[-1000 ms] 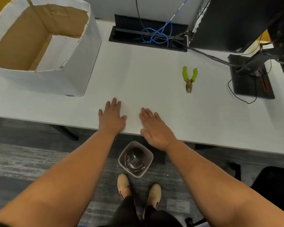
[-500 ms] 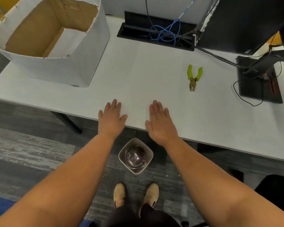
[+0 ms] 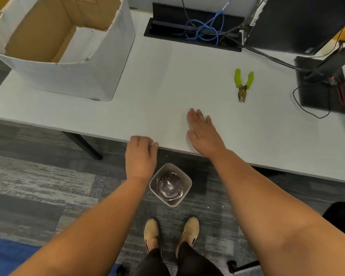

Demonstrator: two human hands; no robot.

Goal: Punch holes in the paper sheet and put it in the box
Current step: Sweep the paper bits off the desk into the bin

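A hole punch (image 3: 244, 84) with green handles and a metal head lies on the white table (image 3: 187, 76), beyond and to the right of my right hand. The open cardboard box (image 3: 68, 80), white outside and brown inside, stands at the table's far left. My right hand (image 3: 202, 132) rests flat on the table near its front edge, fingers together. Fingers curled, my left hand (image 3: 140, 154) is at the table's front edge. I cannot make out a white paper sheet against the white table, nor whether the left fingers pinch one.
A small bin (image 3: 170, 185) with a clear liner stands on the carpet under the table edge, between my arms, and my feet (image 3: 171, 230) are behind it. A cable tray (image 3: 193, 30) with blue wires, a monitor base (image 3: 325, 90) and loose cables fill the far right.
My left hand has slid back from flat on the table to its front edge and curled its fingers. My right hand stayed flat on the table. The view has shifted left.
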